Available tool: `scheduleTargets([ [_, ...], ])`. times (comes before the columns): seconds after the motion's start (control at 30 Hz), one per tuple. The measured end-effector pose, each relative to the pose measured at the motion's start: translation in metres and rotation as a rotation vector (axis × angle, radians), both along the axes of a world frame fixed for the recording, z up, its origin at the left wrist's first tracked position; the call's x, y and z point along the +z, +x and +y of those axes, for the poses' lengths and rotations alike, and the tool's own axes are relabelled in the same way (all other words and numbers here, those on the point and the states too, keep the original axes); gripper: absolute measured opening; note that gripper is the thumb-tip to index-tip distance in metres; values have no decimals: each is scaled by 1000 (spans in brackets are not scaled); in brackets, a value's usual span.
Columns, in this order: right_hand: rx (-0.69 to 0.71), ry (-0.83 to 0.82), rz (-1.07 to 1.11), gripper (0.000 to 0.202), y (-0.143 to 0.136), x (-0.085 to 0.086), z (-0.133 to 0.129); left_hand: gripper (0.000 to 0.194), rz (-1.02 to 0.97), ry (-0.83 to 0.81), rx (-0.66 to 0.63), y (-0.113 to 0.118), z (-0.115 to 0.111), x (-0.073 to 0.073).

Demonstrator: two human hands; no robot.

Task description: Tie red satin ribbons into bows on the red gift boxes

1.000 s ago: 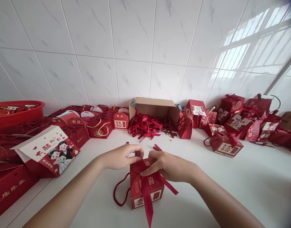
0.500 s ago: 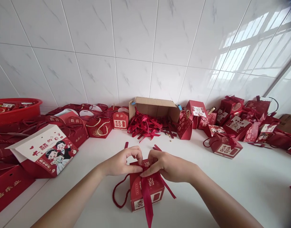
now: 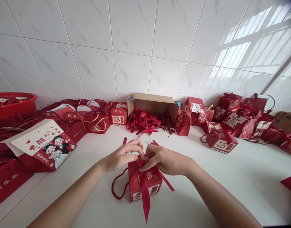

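A small red gift box (image 3: 145,182) with gold and white print stands on the white table in front of me. A dark red ribbon (image 3: 145,196) lies over its top, one tail hanging down the near side and another sticking out to the right. My left hand (image 3: 125,154) is at the box's upper left, fingers curled and pinching the ribbon at the knot. From the right, my right hand (image 3: 162,159) presses thumb and fingers together on the ribbon at the top of the box. A red cord handle (image 3: 113,186) loops out on the left.
Behind, an open cardboard box (image 3: 153,100) spills red ribbons (image 3: 143,122). Many red gift boxes crowd the left, with a couple-printed box (image 3: 44,145) nearest. More decorated boxes (image 3: 222,141) stand at the right. A red basin (image 3: 15,106) is at the far left.
My left fingers have shifted, with the index finger now bent down onto the ribbon. The view has tilted slightly, and a red piece at the right edge shows more.
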State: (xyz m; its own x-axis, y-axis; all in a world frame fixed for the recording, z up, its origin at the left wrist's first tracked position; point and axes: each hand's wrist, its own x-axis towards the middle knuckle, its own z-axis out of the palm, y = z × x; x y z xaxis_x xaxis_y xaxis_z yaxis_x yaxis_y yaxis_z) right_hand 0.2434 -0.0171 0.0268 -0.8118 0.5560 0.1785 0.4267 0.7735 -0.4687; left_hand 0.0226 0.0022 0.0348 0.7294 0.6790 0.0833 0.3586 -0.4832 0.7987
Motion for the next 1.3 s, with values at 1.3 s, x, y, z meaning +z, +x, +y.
scheduleTargets([
  [1.3,33,-18,71,45,2,-1,2,22,32,160,56,-2,-4,-20],
])
